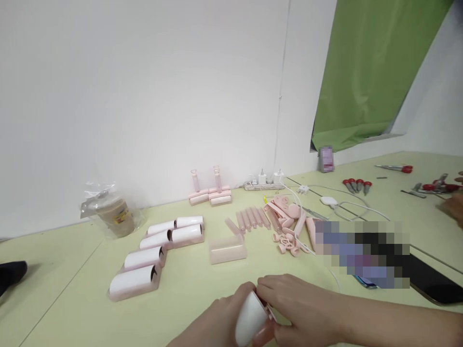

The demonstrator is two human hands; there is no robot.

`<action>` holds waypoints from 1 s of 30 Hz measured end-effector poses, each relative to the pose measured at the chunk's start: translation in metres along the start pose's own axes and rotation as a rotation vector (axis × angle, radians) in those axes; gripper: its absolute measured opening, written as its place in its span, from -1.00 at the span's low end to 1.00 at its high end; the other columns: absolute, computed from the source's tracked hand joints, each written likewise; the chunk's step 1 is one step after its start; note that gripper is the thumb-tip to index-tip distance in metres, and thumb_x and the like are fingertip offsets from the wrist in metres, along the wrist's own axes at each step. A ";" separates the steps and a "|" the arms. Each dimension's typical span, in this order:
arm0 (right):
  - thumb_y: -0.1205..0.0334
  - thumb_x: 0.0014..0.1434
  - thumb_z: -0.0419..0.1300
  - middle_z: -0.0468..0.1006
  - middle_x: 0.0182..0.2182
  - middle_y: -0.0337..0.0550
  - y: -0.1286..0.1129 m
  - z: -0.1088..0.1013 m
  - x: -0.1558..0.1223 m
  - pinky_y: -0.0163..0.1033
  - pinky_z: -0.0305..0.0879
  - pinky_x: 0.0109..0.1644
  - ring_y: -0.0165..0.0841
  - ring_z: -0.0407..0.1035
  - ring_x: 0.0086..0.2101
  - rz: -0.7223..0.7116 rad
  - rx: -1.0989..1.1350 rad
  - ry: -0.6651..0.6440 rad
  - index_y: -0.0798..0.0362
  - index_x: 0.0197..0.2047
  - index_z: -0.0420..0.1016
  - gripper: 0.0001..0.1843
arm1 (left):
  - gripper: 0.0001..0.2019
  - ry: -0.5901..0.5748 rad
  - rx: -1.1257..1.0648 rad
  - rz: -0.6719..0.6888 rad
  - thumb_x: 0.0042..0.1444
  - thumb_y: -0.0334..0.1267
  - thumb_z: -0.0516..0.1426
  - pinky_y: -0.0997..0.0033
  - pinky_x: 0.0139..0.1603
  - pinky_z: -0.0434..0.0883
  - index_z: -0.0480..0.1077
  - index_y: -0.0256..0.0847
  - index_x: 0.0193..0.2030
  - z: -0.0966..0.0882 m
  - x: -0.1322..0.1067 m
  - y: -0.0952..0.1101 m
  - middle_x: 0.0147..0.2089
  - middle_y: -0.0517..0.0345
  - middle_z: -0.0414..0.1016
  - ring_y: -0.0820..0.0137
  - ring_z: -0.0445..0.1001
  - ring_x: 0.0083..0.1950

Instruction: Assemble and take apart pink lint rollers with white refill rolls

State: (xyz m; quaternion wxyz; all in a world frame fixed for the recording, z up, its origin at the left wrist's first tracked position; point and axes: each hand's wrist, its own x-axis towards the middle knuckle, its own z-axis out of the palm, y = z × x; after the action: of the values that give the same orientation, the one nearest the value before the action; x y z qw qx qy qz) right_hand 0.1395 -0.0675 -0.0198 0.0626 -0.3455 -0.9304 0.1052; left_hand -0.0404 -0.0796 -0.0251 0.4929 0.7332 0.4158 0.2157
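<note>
Both my hands meet at the bottom middle of the view around a white lint roll (pixel 249 320). My left hand (pixel 211 323) wraps it from the left. My right hand (pixel 294 306) pinches its pink end piece from the right. Beyond them on the pale green table (pixel 72 289) lie several white rolls in pink holders (pixel 144 258), an open translucent pink case (pixel 227 248), a row of pink handles (pixel 252 218) and a heap of pink parts (pixel 289 226). Two assembled rollers (pixel 211 193) stand by the wall.
A bagged brown tape roll (pixel 112 212) sits at the back left. A power strip (pixel 262 182) with white cables is by the wall. Red-handled tools (pixel 357 185) and scissors (pixel 396 168) lie at the right, a dark phone (pixel 432 282) nearer. Another person's hand (pixel 454 207) shows at the right edge.
</note>
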 end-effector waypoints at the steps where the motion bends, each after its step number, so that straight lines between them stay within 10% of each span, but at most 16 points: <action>1: 0.37 -0.16 0.13 0.48 -0.46 -0.11 -0.001 0.000 -0.002 -0.28 0.23 -0.45 -0.29 0.35 -0.47 -0.020 0.013 0.003 0.10 -0.40 0.36 -0.85 | -0.73 -0.015 0.020 0.001 -0.10 -0.28 0.17 0.49 -0.43 0.26 0.36 -0.05 -0.18 -0.002 -0.005 0.003 -0.36 0.16 0.50 0.29 0.43 -0.39; 5: 0.27 -0.08 0.18 0.48 -0.48 -0.21 0.002 -0.007 -0.013 -0.32 0.26 -0.41 -0.35 0.35 -0.48 -0.096 0.158 0.025 0.04 -0.40 0.39 -0.90 | -0.73 -0.028 0.068 -0.024 -0.10 -0.22 0.17 0.47 -0.45 0.25 0.38 -0.02 -0.18 -0.008 -0.016 0.001 -0.37 0.16 0.51 0.26 0.45 -0.40; 10: 0.15 -0.12 0.28 0.48 -0.26 -0.18 0.020 -0.005 -0.013 -0.27 0.32 -0.23 -0.29 0.39 -0.28 0.079 0.526 0.142 -0.07 -0.03 0.32 -0.48 | -0.48 0.293 -0.133 0.011 -0.26 -0.33 0.24 0.41 -0.27 0.33 0.33 -0.09 -0.04 -0.005 -0.005 -0.013 -0.30 0.15 0.49 0.26 0.43 -0.28; 14: 0.09 0.06 0.15 0.45 -0.14 -0.10 0.019 0.017 0.011 -0.18 0.27 -0.06 -0.26 0.34 -0.14 0.117 0.990 0.298 -0.03 0.02 0.30 -0.57 | -0.61 0.354 -0.218 0.133 -0.14 -0.27 0.15 0.37 -0.18 0.33 0.29 -0.22 -0.09 0.000 0.017 -0.011 -0.26 0.11 0.44 0.28 0.40 -0.21; 18: 0.02 0.10 0.09 0.43 -0.09 -0.06 0.016 0.027 0.028 -0.10 0.24 -0.01 -0.18 0.28 -0.06 0.164 1.302 0.493 0.01 0.00 0.31 -0.59 | -0.14 0.315 -0.170 0.217 -0.20 -0.28 0.19 0.24 0.03 0.23 -0.20 -0.16 0.21 -0.010 0.028 -0.018 0.05 -0.01 0.24 0.25 0.29 0.00; 25: -0.08 0.00 0.14 0.43 -0.12 -0.03 0.066 0.000 0.039 -0.14 0.28 -0.09 -0.19 0.29 -0.08 0.313 1.001 0.838 -0.01 -0.07 0.31 -0.53 | -0.29 0.503 0.170 0.032 -0.09 -0.19 0.14 0.10 0.20 -0.08 -0.09 -0.18 0.19 -0.049 0.047 -0.078 0.21 -0.07 0.00 0.15 -0.09 0.25; 30: 0.00 0.06 0.13 0.47 -0.15 -0.11 0.059 -0.010 0.048 -0.22 0.25 -0.11 -0.26 0.32 -0.13 0.184 0.646 0.617 -0.01 -0.10 0.42 -0.63 | -0.37 0.404 -0.027 0.039 -0.07 -0.30 0.14 0.27 0.11 0.11 -0.06 -0.20 0.13 -0.026 0.050 -0.094 -0.01 0.01 0.26 0.27 0.25 0.04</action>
State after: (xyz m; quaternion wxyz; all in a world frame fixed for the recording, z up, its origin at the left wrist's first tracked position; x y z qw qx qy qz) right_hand 0.1425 0.0091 -0.0225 0.4318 -0.4045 -0.7532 0.2874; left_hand -0.0686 -0.0086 -0.1031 0.4050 0.6763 0.4889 0.3736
